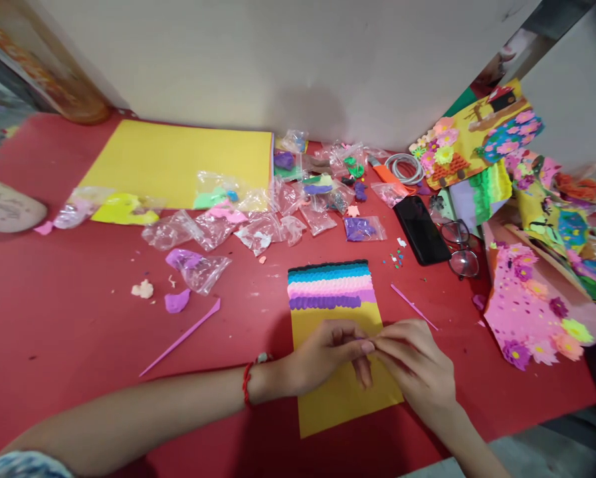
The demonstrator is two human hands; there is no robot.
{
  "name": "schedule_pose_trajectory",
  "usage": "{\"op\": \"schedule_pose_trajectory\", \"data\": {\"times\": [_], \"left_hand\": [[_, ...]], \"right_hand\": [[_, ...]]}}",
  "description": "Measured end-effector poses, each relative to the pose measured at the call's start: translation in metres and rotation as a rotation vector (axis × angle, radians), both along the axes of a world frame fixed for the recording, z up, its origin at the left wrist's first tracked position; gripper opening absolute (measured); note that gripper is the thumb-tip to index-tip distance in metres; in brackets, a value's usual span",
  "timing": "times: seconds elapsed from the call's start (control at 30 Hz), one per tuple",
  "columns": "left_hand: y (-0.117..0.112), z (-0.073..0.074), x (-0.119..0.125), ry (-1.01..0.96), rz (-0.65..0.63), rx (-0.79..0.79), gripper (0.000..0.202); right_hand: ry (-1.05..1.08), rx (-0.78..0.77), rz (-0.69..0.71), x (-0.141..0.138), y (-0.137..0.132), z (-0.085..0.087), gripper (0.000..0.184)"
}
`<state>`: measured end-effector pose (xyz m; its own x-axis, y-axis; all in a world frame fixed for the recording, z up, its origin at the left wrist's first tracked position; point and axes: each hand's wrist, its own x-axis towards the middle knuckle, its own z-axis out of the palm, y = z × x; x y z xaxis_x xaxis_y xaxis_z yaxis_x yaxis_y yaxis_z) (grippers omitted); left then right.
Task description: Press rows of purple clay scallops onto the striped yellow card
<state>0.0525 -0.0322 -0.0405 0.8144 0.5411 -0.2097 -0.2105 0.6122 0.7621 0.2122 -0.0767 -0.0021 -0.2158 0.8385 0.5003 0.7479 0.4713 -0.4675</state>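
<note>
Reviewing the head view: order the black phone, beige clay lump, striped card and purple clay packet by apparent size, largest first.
1. Striped card, partly covered
2. Black phone
3. Purple clay packet
4. Beige clay lump

- I see my left fingers [358, 348] meeting my right fingers [398, 348] over the yellow card [337, 408].
- Just beyond the fingers: coloured rows [327, 287].
- Right of them: a pink stick [414, 307].

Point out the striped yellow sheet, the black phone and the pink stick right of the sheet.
Striped yellow sheet [337, 406]: head view, on its bare lower part.
Black phone [422, 230]: head view, mid-screen.
Pink stick [414, 307]: head view, middle of its shaft.
</note>
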Motion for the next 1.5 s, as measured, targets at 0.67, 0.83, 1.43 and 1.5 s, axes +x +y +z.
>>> {"op": "schedule_pose_trajectory", "data": {"times": [0.67, 0.83, 1.43, 1.5], "left_hand": [[-0.005, -0.005, -0.001, 0.184, -0.047, 0.224, 0.018], [-0.005, -0.007, -0.002, 0.18, -0.046, 0.255, 0.018], [-0.004, -0.007, -0.004, 0.229, -0.069, 0.285, 0.021], [-0.005, -0.008, -0.004, 0.204, -0.062, 0.271, 0.023]], "right_hand": [[-0.065, -0.144, -0.087, 0.018, 0.037, -0.03, 0.012], [-0.14, -0.099, -0.04, 0.016, 0.041, -0.034, 0.013], [-0.358, 0.012, -0.06, 0.015, 0.037, -0.027, 0.017], [-0.337, 0.018, -0.053, 0.017, 0.033, -0.024, 0.023]]}}
